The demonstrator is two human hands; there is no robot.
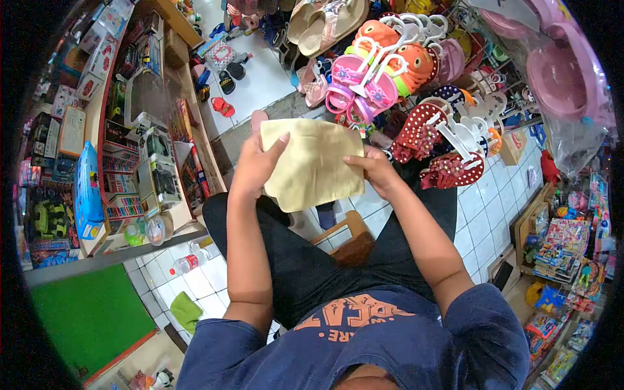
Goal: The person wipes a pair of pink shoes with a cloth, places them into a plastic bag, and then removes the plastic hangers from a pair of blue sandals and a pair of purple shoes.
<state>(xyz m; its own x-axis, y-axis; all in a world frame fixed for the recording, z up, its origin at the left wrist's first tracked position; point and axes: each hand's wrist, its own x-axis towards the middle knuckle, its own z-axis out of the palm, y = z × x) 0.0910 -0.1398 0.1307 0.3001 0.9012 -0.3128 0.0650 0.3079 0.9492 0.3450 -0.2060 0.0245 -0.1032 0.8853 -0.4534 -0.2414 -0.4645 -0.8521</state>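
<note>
The left hand (255, 168) is partly closed on the left side of a pale yellow cloth (313, 170), its thumb lying over the upper left part and the other fingers mostly hidden behind. The right hand (377, 170) pinches the cloth's right edge, thumb on the near face and fingers curled behind. Both forearms reach forward from the short sleeves and angle inward, so the cloth hangs spread between the hands, above the gap between the knees. Below it are a wooden stool (357, 239) and the white tiled floor (484, 224). Sandals on white hangers (426, 133) lie beyond the right hand.
</note>
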